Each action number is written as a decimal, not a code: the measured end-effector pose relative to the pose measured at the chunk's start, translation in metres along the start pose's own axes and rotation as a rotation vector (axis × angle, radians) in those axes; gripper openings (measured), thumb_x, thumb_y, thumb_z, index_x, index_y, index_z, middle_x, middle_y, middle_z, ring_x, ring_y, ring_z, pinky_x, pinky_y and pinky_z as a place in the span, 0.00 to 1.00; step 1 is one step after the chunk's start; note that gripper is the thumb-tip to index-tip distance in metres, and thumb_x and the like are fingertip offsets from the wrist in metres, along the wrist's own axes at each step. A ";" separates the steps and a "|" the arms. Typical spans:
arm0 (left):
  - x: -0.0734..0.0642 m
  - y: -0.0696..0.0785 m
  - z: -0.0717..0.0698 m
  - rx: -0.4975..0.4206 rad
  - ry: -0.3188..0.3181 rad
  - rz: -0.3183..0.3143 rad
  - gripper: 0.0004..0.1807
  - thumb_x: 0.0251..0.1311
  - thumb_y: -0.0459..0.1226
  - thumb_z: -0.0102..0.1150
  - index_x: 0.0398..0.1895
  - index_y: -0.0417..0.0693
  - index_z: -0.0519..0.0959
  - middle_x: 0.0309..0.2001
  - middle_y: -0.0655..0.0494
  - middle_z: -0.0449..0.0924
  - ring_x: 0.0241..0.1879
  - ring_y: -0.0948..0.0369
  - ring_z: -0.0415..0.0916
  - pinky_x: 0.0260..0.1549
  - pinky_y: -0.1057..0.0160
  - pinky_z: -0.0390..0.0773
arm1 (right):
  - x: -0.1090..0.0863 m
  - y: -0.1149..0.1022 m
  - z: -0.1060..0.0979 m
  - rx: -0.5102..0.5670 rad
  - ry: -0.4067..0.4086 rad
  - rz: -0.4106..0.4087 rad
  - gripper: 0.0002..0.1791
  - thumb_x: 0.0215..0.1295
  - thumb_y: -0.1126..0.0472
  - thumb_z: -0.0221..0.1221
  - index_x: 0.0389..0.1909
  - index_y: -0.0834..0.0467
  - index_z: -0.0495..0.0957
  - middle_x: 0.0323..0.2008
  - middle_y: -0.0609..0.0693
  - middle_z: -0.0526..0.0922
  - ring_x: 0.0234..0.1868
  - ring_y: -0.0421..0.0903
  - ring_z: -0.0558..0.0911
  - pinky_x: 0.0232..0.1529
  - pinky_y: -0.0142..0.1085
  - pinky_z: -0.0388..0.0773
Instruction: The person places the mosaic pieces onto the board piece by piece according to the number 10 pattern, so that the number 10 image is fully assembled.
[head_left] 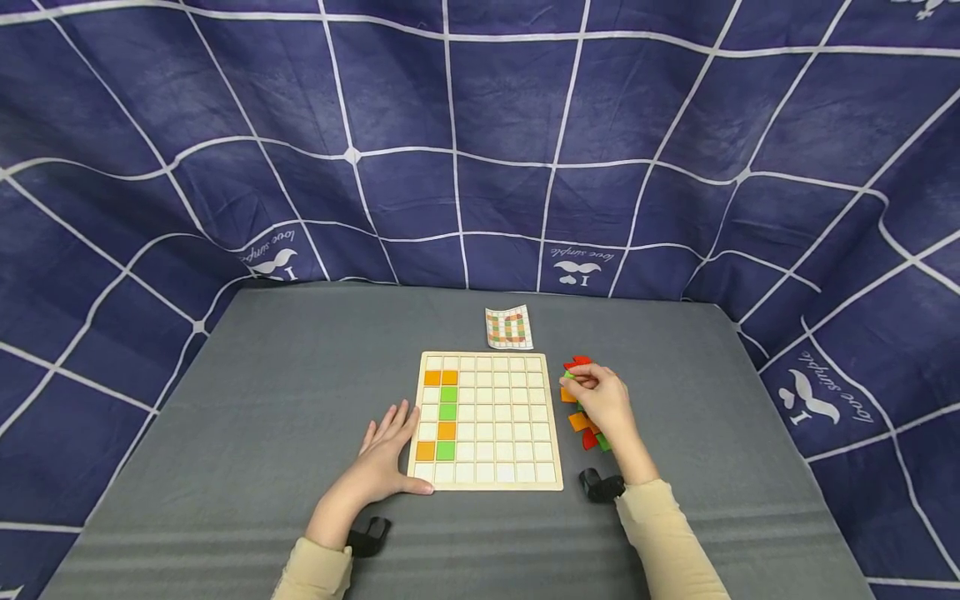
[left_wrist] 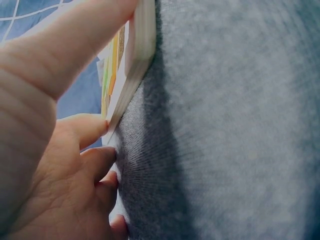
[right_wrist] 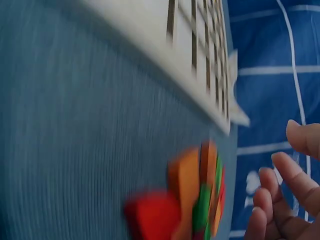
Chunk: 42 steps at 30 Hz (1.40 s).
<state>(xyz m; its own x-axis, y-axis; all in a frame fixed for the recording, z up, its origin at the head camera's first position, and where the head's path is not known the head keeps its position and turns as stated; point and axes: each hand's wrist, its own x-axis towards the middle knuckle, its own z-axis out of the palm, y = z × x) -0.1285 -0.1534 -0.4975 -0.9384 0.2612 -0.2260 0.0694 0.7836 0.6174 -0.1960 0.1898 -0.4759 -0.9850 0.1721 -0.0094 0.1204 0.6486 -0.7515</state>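
Observation:
A pale wooden grid board lies flat on the grey table. Orange tiles and green tiles fill several squares in its two left columns. My left hand rests at the board's lower left corner, fingers spread along the left edge, thumb at the front edge. To the right of the board, my right hand hovers over a loose pile of red, orange and green pieces. In the right wrist view, the thumb and fingers are bent loosely and apart, with nothing between them.
Behind the board lies a small paper card printed with a coloured grid pattern. A dark blue curtain with white lines hangs around the back and sides of the table. Black wrist devices sit at both wrists.

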 end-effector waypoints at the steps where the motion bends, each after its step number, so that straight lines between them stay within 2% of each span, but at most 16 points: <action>1: 0.000 0.000 0.000 -0.004 -0.001 0.001 0.70 0.30 0.46 0.84 0.77 0.40 0.51 0.79 0.39 0.41 0.79 0.42 0.35 0.73 0.37 0.35 | 0.002 0.005 -0.004 -0.012 0.004 0.020 0.18 0.61 0.54 0.67 0.48 0.60 0.84 0.43 0.57 0.83 0.42 0.52 0.81 0.41 0.38 0.77; 6: 0.000 -0.001 0.000 -0.012 -0.005 0.004 0.70 0.30 0.47 0.84 0.77 0.40 0.50 0.79 0.39 0.40 0.79 0.42 0.35 0.73 0.37 0.35 | 0.005 0.025 -0.017 -0.063 -0.024 0.102 0.23 0.63 0.56 0.65 0.54 0.66 0.79 0.50 0.64 0.80 0.50 0.59 0.77 0.51 0.51 0.75; 9: 0.000 -0.001 0.000 -0.007 -0.006 0.003 0.70 0.30 0.47 0.84 0.77 0.40 0.50 0.79 0.39 0.40 0.78 0.42 0.35 0.73 0.37 0.35 | 0.004 0.033 -0.020 -0.084 -0.060 0.146 0.24 0.63 0.57 0.65 0.56 0.67 0.77 0.52 0.66 0.77 0.52 0.61 0.75 0.53 0.53 0.74; 12: 0.001 -0.001 0.001 -0.005 -0.007 0.002 0.70 0.30 0.47 0.84 0.77 0.40 0.50 0.79 0.39 0.40 0.79 0.42 0.35 0.73 0.37 0.35 | 0.004 0.038 -0.021 -0.099 -0.073 0.156 0.24 0.63 0.59 0.65 0.56 0.67 0.77 0.52 0.66 0.75 0.52 0.61 0.75 0.53 0.54 0.73; 20: 0.001 -0.001 0.000 -0.010 0.000 0.007 0.70 0.29 0.47 0.84 0.77 0.39 0.50 0.79 0.39 0.41 0.79 0.42 0.35 0.73 0.37 0.34 | 0.009 0.042 -0.023 -0.100 -0.071 0.174 0.22 0.63 0.60 0.65 0.55 0.66 0.77 0.51 0.65 0.79 0.50 0.59 0.77 0.52 0.52 0.75; 28: 0.000 0.000 0.001 -0.004 0.000 0.002 0.70 0.30 0.46 0.84 0.77 0.40 0.50 0.79 0.39 0.41 0.79 0.42 0.35 0.73 0.37 0.34 | 0.010 0.043 -0.023 -0.107 -0.085 0.189 0.18 0.62 0.61 0.66 0.51 0.63 0.79 0.42 0.60 0.79 0.41 0.55 0.77 0.41 0.45 0.74; 35: 0.000 0.000 0.000 -0.002 0.008 0.002 0.70 0.29 0.46 0.85 0.77 0.39 0.51 0.78 0.38 0.42 0.78 0.41 0.36 0.73 0.37 0.35 | 0.006 0.043 -0.022 -0.128 -0.077 0.146 0.14 0.62 0.62 0.65 0.46 0.63 0.80 0.37 0.58 0.81 0.36 0.51 0.79 0.34 0.38 0.74; 42: -0.001 0.000 0.001 -0.005 0.004 0.000 0.70 0.29 0.46 0.84 0.77 0.40 0.51 0.78 0.39 0.41 0.79 0.42 0.35 0.73 0.37 0.35 | 0.002 0.035 -0.023 -0.097 -0.026 0.126 0.12 0.63 0.61 0.64 0.45 0.62 0.80 0.39 0.58 0.83 0.37 0.51 0.81 0.35 0.36 0.75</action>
<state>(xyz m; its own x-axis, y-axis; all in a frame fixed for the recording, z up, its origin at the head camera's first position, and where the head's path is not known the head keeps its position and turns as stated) -0.1278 -0.1531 -0.4978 -0.9397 0.2595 -0.2229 0.0684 0.7809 0.6209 -0.1906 0.2296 -0.4869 -0.9640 0.2382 -0.1179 0.2536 0.6917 -0.6762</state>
